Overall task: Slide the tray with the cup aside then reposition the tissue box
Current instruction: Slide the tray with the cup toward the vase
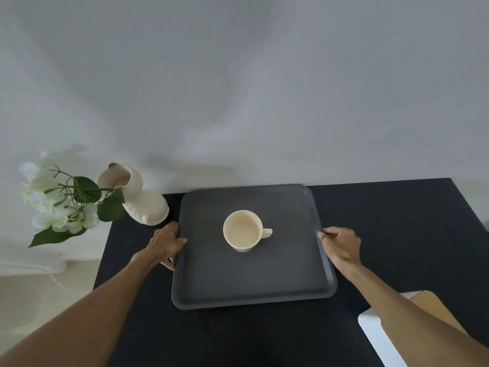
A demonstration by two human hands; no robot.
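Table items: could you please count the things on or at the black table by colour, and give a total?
Dark grey: 1, the tray, held by the left hand and the right hand.
Cream: 2, the cup and the vase.
White and tan: 1, the tissue box, partly hidden by the right arm.
White with green leaves: 1, the flower bunch.
Total: 5

Dark grey tray (211, 282), centre of black table (397, 221): my left hand (165, 242) grips its 9 o'clock rim, my right hand (341, 243) its 3 o'clock rim. Cream cup (242, 230) upright mid-tray, handle toward 3 o'clock.
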